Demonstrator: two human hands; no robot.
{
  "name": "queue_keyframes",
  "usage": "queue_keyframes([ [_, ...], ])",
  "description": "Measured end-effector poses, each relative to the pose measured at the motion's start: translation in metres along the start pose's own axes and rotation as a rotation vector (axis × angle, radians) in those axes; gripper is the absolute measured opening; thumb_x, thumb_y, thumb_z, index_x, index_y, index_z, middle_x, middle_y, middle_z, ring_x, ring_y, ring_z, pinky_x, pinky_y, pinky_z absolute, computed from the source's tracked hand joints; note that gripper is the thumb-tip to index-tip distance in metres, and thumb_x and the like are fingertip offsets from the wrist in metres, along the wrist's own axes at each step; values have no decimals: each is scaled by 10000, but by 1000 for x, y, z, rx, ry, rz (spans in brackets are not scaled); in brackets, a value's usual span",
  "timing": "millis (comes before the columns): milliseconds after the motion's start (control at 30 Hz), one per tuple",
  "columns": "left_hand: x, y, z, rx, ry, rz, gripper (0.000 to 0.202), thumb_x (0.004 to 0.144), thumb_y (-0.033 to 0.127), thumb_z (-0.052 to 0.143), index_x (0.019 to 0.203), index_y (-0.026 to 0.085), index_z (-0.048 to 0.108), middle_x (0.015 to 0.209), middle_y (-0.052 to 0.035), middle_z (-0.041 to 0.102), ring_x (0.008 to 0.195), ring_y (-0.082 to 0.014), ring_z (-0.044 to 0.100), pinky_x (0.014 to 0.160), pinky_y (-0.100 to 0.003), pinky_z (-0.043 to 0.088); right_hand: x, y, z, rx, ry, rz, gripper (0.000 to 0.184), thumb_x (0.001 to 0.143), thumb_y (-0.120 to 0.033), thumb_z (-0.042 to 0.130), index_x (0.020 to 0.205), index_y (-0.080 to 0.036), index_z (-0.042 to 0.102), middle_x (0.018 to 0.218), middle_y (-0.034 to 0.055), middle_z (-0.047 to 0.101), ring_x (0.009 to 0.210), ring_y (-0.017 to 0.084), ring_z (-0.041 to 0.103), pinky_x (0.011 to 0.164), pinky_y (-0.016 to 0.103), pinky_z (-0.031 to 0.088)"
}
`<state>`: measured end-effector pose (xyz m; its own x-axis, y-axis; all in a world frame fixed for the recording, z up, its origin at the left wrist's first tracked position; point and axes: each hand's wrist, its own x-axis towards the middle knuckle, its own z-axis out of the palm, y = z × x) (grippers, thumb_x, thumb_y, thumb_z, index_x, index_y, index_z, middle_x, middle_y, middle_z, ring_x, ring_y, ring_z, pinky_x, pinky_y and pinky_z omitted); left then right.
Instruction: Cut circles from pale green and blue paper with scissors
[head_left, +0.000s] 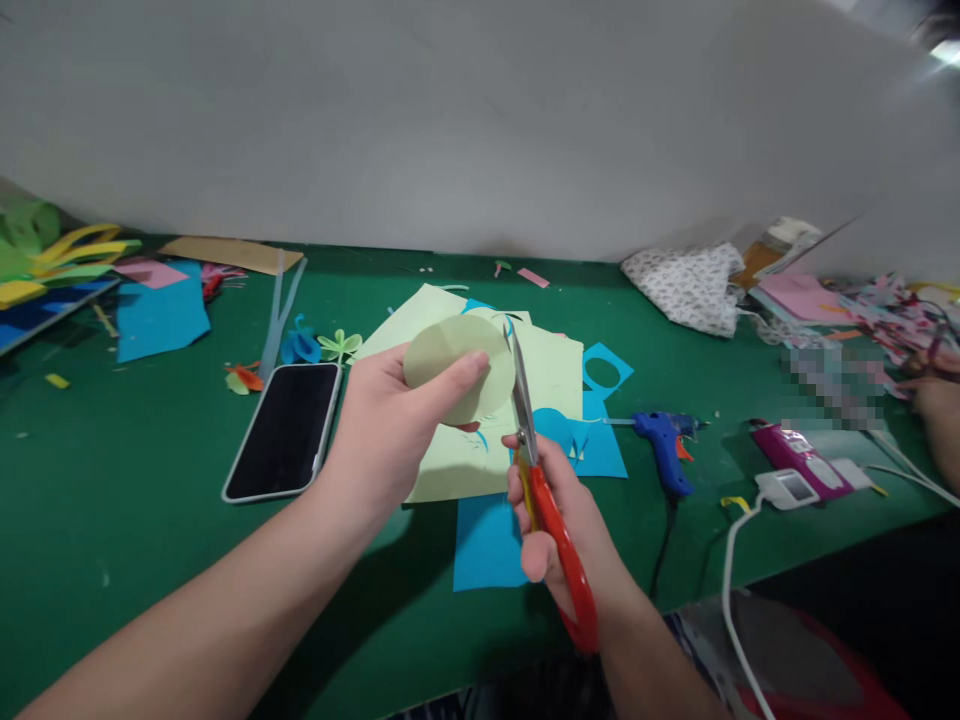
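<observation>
a pale-green paper disc (448, 343) is finger-pinched by the left hand (394, 408); red-handled scissors (549, 502) are gripped, fingers curled, by the right hand (583, 520); a patterned pouch (686, 286)'s contents are hidden.

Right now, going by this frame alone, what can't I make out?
All in the head view:
- Left hand: its far fingers are mostly hidden by the pale green disc.
- Scissors: too close to the disc's edge to tell whether the blades touch it.
- Pixelated patch: blurring masks what lies there.
- Co-worker's hand: cut off by the right picture edge.
</observation>
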<state>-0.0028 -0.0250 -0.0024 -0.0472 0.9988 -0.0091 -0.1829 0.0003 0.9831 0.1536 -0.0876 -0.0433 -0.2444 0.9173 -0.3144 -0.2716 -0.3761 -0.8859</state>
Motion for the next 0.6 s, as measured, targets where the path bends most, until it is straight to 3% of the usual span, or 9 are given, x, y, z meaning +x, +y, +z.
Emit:
queue_keyframes([
  [367,1,2,-1,51,13,-11,215,720,335,768,863,178,739,797,-45,707,684,-161,629,485,-211,513,3,15,-9,-126,23,-125,890,391,-685,840,1187,-365,603,967,3,517,537,67,474,463,211,429],
  [500,4,-1,-1,145,-34,-63,247,694,387,780,771,156,737,678,-35,669,589,-152,604,465,-228,500,-1,5,-6,-238,141,-188,670,622,-639,806,1158,-296,598,774,-34,507,469,57,370,398,208,325],
  [600,6,-6,0,264,-174,-157,247,679,395,785,741,159,744,624,-23,653,552,-140,579,472,-232,483,0,-5,-4,-250,293,-291,468,776,-493,753,1142,-273,561,716,-54,518,443,68,404,376,213,336],
])
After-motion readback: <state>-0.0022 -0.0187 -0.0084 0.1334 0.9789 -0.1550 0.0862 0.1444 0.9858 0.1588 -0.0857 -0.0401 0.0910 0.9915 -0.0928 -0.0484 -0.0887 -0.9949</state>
